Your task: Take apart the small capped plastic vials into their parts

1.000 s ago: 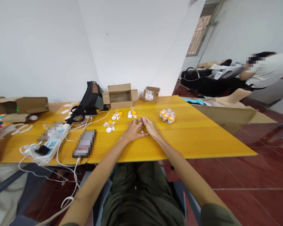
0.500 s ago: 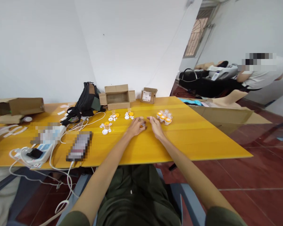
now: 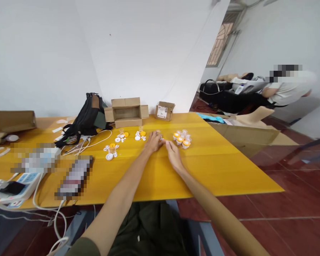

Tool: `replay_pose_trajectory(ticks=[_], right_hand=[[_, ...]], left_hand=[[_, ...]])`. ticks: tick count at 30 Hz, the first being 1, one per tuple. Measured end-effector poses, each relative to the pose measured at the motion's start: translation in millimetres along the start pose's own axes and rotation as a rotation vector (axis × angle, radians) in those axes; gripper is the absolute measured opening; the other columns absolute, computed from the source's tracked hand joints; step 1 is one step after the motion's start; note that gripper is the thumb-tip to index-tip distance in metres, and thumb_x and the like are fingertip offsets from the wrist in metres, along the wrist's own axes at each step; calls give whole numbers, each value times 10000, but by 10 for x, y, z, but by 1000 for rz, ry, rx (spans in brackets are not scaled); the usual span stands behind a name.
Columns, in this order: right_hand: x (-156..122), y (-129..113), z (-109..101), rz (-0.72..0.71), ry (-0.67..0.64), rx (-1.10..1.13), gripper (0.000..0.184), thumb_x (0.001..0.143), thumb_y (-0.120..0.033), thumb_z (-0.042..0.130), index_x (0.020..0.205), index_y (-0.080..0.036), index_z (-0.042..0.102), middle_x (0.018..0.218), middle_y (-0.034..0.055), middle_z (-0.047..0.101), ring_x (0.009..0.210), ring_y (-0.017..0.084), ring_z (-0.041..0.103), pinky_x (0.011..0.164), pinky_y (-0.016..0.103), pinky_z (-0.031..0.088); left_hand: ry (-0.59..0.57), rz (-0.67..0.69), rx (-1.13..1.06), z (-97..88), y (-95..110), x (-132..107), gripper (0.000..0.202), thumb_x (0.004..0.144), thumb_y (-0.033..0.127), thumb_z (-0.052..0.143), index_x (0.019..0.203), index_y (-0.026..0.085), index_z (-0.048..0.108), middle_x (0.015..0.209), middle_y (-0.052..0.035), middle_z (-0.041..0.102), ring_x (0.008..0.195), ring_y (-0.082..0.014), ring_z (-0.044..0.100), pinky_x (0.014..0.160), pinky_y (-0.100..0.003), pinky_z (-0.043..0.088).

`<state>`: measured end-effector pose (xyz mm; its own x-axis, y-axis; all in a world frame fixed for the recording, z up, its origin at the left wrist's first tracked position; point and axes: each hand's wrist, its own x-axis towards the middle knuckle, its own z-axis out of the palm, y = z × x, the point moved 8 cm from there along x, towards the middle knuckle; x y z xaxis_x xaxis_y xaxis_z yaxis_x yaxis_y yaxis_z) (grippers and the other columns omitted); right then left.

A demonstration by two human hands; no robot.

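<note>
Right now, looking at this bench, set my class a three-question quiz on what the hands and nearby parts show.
1. True or false: the left hand and right hand meet over the yellow table.
2. Which lies right of the hands? A) the black backpack B) the cluster of orange-capped pieces C) the open cardboard box
3. Fill in: the power strip sits near the table's ____ edge, at the left.

Key: 1 true; their fingertips come together around a tiny part too small to identify. 2 B. 3 front.
</note>
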<state>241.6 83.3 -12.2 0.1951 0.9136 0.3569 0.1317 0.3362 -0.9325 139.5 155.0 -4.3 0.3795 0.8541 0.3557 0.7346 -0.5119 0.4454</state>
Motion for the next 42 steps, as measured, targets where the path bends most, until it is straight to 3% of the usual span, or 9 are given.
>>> replay_pose_trajectory(ticks=[11,19,26,34,38,42], right_hand=[[-76,-6,32,22,-24,-22,562,877,-691,450,932,-212,738,965,80,765,1013,281,661,935,408,509],[-104,15,50,44,-41,-65,601,865,-732,439,925,-210,731,970,88,766,1002,292,668,937,416,509],[-107,-24,51,25,-54,-105,580,859,-719,432,884,-215,718,951,86,764,975,296,670,902,418,526],[-115,-124,-9,-126,-15,-189,371,876,-527,491,900,-225,704,976,92,751,951,278,671,908,427,520],[-103,-148,-57,-150,-10,-202,346,865,-499,494,870,-224,703,951,96,746,927,268,667,885,422,523],[-74,-139,-94,-139,-6,-196,373,847,-532,499,855,-217,698,916,101,745,880,272,666,821,418,537]], left_hand=[[41,-78,-27,133,-158,420,230,879,348,640,1072,243,707,1183,-85,564,1202,-268,502,1108,-408,418],[9,-72,-31,147,-162,548,292,902,385,609,1146,250,697,1244,-98,582,1199,-275,501,1097,-433,416],[48,-30,-84,81,-115,465,506,849,485,672,1306,272,631,1364,-116,543,1304,-318,456,1156,-502,369],[60,4,-97,69,-75,326,667,829,510,688,1424,273,503,1578,-138,354,1519,-381,182,1211,-609,195],[42,4,-119,92,-63,220,686,861,464,655,1462,225,426,1609,-171,280,1536,-368,145,1213,-603,197],[83,2,-208,32,-60,111,600,893,365,617,1442,223,422,1581,-158,325,1521,-315,216,1231,-541,227]])
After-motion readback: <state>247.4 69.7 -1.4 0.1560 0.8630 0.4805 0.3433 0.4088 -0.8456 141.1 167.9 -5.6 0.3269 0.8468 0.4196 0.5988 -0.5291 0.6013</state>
